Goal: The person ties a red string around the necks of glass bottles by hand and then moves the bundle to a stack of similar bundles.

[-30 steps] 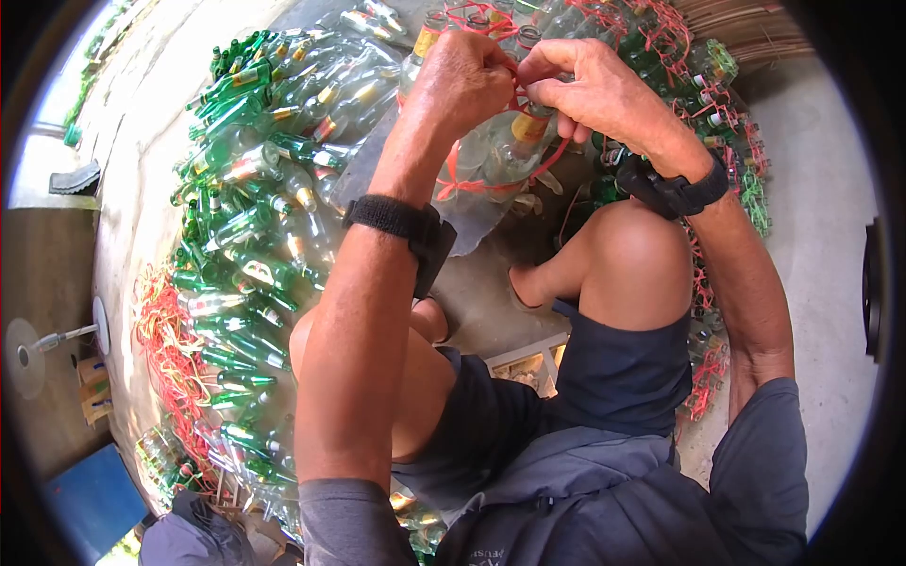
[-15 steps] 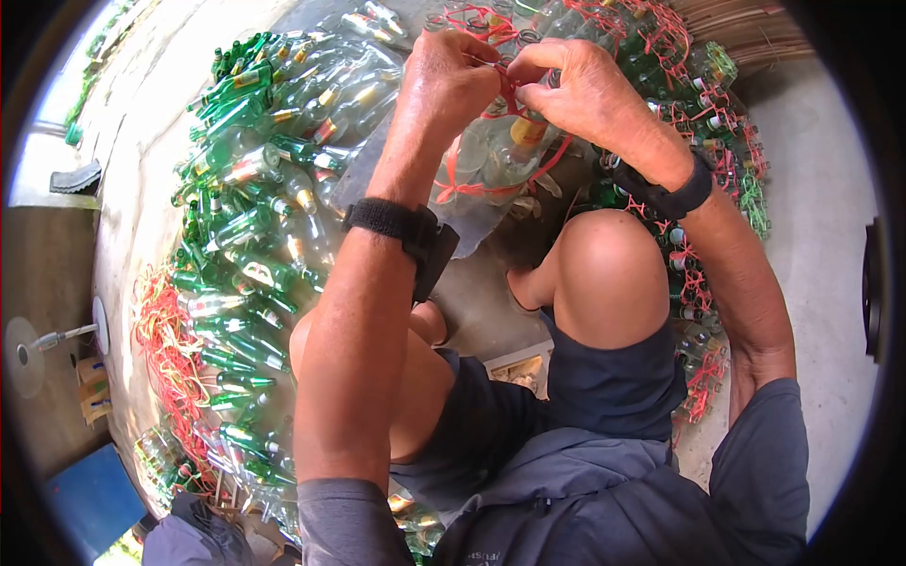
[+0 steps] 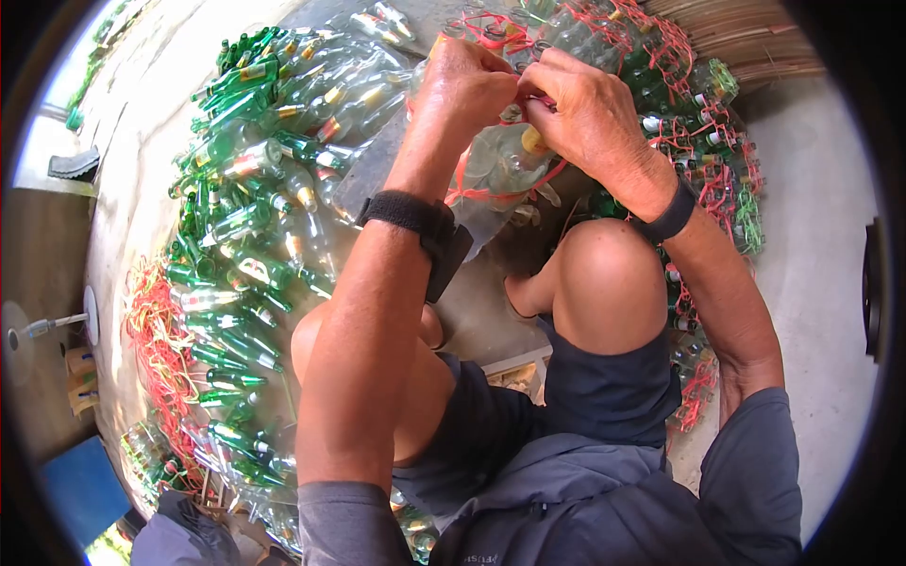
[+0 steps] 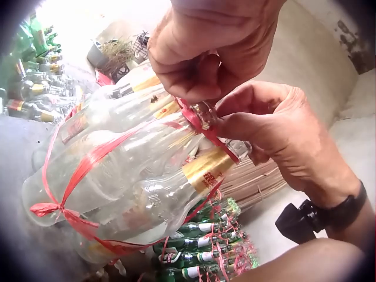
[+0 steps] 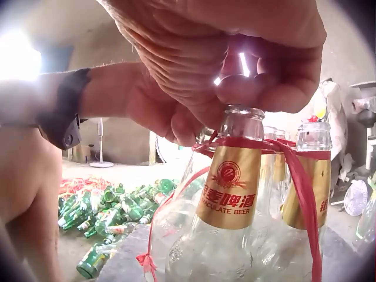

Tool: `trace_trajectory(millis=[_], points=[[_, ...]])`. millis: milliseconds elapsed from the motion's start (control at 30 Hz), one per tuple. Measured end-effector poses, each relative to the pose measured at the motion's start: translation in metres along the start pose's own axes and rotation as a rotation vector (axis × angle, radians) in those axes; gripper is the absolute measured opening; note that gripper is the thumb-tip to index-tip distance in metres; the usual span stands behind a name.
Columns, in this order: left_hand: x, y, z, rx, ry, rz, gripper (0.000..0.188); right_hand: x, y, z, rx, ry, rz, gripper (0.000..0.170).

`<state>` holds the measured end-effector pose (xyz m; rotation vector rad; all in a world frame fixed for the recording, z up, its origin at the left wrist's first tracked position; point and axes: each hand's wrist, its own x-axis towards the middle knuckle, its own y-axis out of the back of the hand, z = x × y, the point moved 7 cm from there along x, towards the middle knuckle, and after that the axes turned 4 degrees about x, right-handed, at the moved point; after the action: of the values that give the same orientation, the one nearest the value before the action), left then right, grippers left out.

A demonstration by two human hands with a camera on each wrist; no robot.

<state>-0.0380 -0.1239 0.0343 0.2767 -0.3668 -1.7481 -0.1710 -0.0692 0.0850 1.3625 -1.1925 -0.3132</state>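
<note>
A bundle of clear glass beer bottles (image 4: 117,170) with gold neck labels (image 5: 229,188) stands in front of me, bound round the bodies by red plastic twine (image 4: 88,161). More red twine (image 5: 302,188) runs round the necks. Above the bottle mouths, my left hand (image 3: 472,87) pinches the neck twine between thumb and curled fingers. Close beside it, my right hand (image 3: 595,118) pinches the same twine, its thumb by a bottle neck in the left wrist view. The fingertips nearly meet, and the twine between them is partly hidden.
Loose green and clear bottles (image 3: 250,217) cover the floor to the left, near a heap of red twine (image 3: 156,316). Tied bottle bundles (image 3: 703,170) line the right side. Below the bundle is a grey slab (image 3: 363,174); my knees (image 3: 609,283) are close by. A fan (image 3: 90,316) stands far left.
The right hand has turned and curled its fingers in closer beside the left hand. Both hands stay over the bottle necks. The right knee has shifted slightly inward.
</note>
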Motion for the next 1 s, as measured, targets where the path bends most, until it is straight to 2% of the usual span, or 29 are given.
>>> trace_trajectory(millis=[167,733,1000], points=[[-0.002,0.001,0.002,-0.02,-0.02,0.013,0.028,-0.001,-0.001,0.001,-0.01,0.047,0.019,0.008],[-0.002,0.0,-0.005,-0.074,0.129,0.055,0.032,-0.002,-0.001,-0.01,-0.116,0.19,0.086,0.007],[-0.003,-0.001,-0.008,-0.14,0.119,0.058,0.033,-0.002,-0.003,-0.01,-0.134,0.208,0.118,0.007]])
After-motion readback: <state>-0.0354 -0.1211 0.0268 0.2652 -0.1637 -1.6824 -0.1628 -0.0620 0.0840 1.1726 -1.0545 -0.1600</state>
